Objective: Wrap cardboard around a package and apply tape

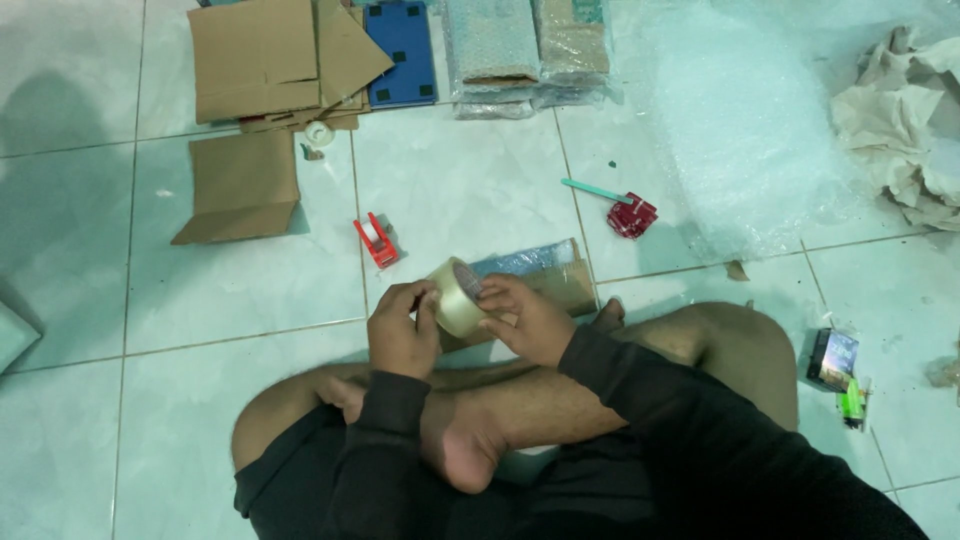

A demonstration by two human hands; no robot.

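Cross-legged on the tiled floor (250, 290), the person's left hand (400, 335) curls shut around the clear packing tape roll (458, 297) above the knees, while the right hand (525, 320) pinches its rim, fingertips (490, 292) best scraping slowly for the tape's end, a wrapped parcel (545, 275) just behind.

- Flattened cardboard pieces (270, 60) lie on the tiled floor at the top left, one folded piece (240, 185) below them.
- A blue board (405, 55) lies beside bubble-wrapped parcels (525, 50).
- A red tape dispenser (377, 242) is near the middle.
- A bubble wrap sheet (740, 130) is spread at the right, next to crumpled brown paper (900, 120).
- A green lighter (852, 402) lies at the right.
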